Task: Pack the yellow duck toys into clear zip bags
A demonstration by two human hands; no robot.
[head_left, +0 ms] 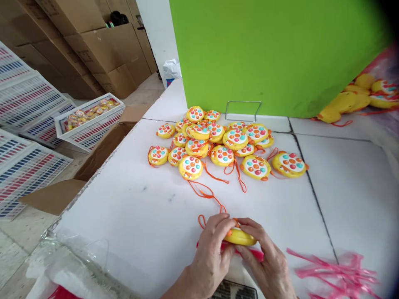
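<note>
Both hands hold one yellow toy [239, 237] on edge above the white table's near side. My left hand [215, 245] grips its left end, fingertips on top and thumb below. My right hand [264, 249] pinches its right end in the same way. A bright pink strip [256, 253] shows beneath the toy, between the hands. An orange cord loop [202, 221] lies beside my left fingers. Beyond them is a pile of round yellow toys [236, 139] with white faces, coloured dots and orange cords.
Pink ribbons [338, 274] lie at the lower right. Behind the pile stand a wire holder [243, 112] and a green panel [264, 54]. A bag of yellow toys [346, 101] is at the right. Left are cardboard boxes [109, 50] and white baskets [28, 91].
</note>
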